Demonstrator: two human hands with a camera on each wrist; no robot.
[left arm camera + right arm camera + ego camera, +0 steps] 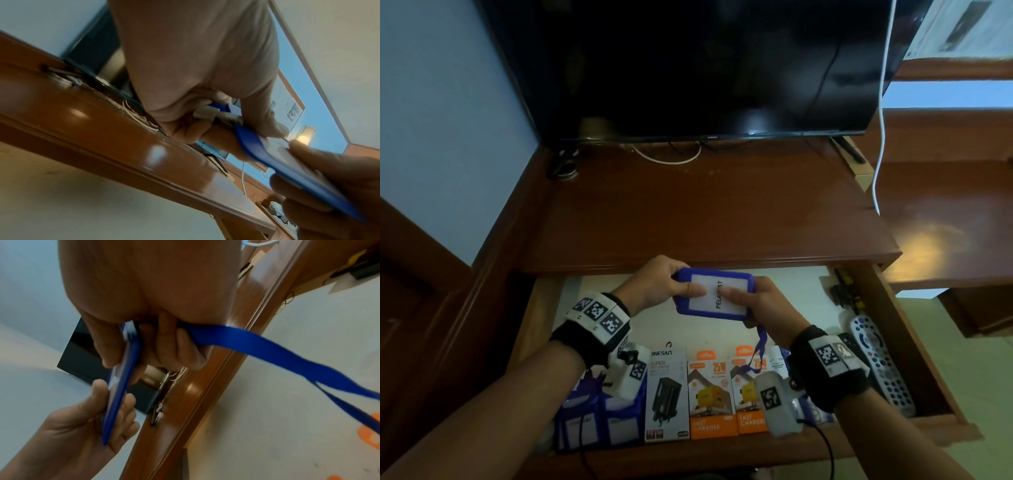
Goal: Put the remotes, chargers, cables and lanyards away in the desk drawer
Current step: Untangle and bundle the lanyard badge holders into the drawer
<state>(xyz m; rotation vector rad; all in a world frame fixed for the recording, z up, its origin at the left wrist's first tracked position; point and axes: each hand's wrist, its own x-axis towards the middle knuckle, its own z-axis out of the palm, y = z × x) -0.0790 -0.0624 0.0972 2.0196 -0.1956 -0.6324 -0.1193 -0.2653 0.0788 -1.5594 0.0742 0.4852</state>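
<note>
Both hands hold a blue badge holder (710,296) with a white card above the open drawer (784,294). My left hand (657,286) grips its left end, thumb on top and fingers under it. My right hand (756,301) pinches the right end of the badge holder (121,382). Its blue lanyard strap (277,353) hangs from under the right hand toward the drawer's front, the strap (758,346) dangling over the charger boxes. The left wrist view shows the badge holder (277,164) edge-on between both hands.
In the drawer lie boxed chargers (710,394), a black-charger box (666,387), more blue badge holders (599,421) at front left, and remotes (880,363) at the right. The desktop (705,212) carries a TV (705,65) and a white cable (878,144).
</note>
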